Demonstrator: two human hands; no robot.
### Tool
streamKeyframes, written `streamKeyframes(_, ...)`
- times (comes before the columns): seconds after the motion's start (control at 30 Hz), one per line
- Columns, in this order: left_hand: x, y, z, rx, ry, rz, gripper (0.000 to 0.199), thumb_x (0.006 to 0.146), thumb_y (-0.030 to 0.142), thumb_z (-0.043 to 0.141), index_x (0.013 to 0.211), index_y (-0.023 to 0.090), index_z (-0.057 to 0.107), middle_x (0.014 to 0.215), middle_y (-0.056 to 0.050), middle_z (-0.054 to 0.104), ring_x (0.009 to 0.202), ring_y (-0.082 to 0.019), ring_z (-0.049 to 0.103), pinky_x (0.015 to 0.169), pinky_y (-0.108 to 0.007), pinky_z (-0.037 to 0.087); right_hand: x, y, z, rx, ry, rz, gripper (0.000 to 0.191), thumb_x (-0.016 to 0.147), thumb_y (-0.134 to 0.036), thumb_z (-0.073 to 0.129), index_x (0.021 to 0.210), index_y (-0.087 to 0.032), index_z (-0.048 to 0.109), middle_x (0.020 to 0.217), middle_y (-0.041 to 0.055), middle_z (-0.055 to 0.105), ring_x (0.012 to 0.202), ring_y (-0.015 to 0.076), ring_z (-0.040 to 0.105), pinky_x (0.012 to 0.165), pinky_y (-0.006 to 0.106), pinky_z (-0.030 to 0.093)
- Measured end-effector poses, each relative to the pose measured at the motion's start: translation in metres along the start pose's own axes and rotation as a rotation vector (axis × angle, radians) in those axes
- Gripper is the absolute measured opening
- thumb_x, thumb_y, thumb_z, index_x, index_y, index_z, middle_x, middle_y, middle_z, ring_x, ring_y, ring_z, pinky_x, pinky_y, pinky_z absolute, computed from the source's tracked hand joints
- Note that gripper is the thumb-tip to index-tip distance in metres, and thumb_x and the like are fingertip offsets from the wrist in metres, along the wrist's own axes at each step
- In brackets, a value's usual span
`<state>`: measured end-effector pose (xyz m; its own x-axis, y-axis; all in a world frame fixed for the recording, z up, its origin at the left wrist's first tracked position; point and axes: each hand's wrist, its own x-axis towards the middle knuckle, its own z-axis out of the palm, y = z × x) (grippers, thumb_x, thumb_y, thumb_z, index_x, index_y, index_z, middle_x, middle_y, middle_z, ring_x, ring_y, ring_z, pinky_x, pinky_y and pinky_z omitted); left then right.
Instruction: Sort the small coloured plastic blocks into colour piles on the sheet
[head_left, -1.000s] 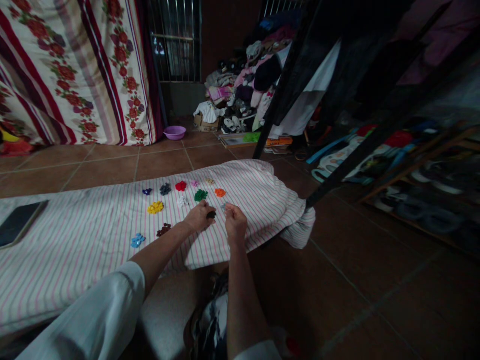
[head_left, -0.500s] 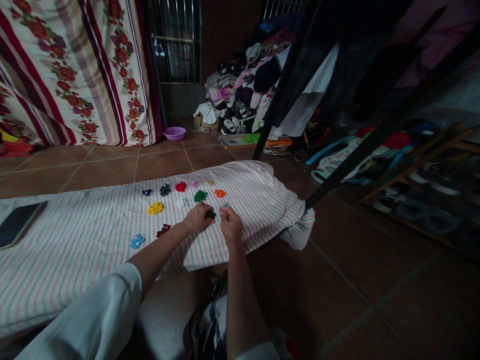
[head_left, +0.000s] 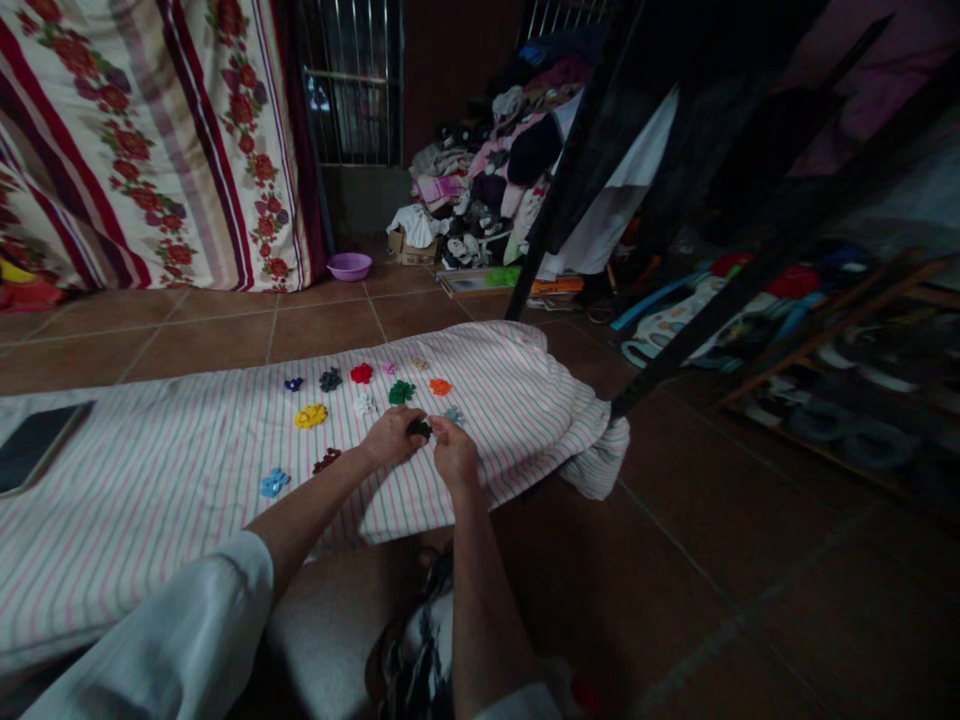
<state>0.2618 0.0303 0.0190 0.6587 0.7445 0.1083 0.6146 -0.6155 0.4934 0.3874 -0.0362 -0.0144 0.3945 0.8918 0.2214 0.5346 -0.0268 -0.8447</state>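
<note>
Presently, in the head view, the left hand has its fingers curled around the black pieces, above the cloth, toward its right end. The right hand meets them with fingers drawn near each other; whether they grip a piece, I cannot tell. It seems to be a step of fine handling, which calls for a light pinch, clear of the grey pile just beyond.

Dim room, dark right side, soft shadows below the arms.
</note>
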Motion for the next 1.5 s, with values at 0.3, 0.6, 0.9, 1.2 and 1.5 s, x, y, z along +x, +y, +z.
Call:
streamKeyframes(0.3,-0.009,-0.003,-0.004,-0.024,0.032,-0.052,0.04,0.069,0.014,0.064,0.109,0.017,0.062,0.099,-0.007,0.064,0.09,-0.019,0.062,0.084,-0.03,0.05,0.0,0.0,0.002,-0.061,0.053,0.012,0.042,0.077,-0.003,0.041,0.103,-0.019,0.069,0.103,0.0066,0.072,0.097,0.019,0.066,0.09,0.03,0.05)
streamKeyframes(0.6,-0.007,0.002,-0.003,-0.03,0.022,-0.055,0.031,0.069,0.01,0.059,0.099,0.018,0.065,0.095,-0.005,0.067,0.084,-0.016,0.064,0.078,-0.026,0.052,0.001,-0.001,0.004,-0.101,0.058,-0.018,0.041,0.079,-0.004,0.039,0.104,-0.016,0.069,0.102,0.0094,0.072,0.099,0.021,0.066,0.09,0.032,0.049)
streamKeyframes(0.9,-0.01,0.003,-0.009,0.009,0.044,-0.114,0.036,0.072,0.007,0.055,0.106,0.014,0.065,0.099,-0.01,0.066,0.094,-0.02,0.063,0.088,-0.029,0.05,0.002,-0.006,0.002,-0.1,0.068,0.001,0.039,0.079,-0.003,0.039,0.103,-0.015,0.068,0.103,0.0096,0.071,0.101,0.0202,0.065,0.092,0.032,0.048)
streamKeyframes(1.2,-0.006,0.006,-0.006,0.011,0.033,-0.113,0.04,0.069,0.002,0.051,0.104,0.016,0.064,0.091,-0.004,0.068,0.086,-0.017,0.065,0.081,-0.026,0.051,0.002,-0.008,0.001,-0.113,0.044,0.026,0.039,0.081,-0.004,0.039,0.105,-0.013,0.068,0.104,0.0102,0.072,0.1,0.0212,0.066,0.091,0.032,0.048)
streamKeyframes(1.5,-0.012,0.005,-0.015,0.027,0.077,-0.091,0.036,0.076,0.008,0.054,0.11,0.013,0.063,0.097,-0.009,0.068,0.086,-0.017,0.066,0.083,-0.027,0.052,0.0,-0.009,0.002,-0.143,0.104,-0.014,0.036,0.081,-0.007,0.041,0.101,-0.016,0.069,0.099,0.0082,0.072,0.097,0.02,0.066,0.09,0.031,0.048)
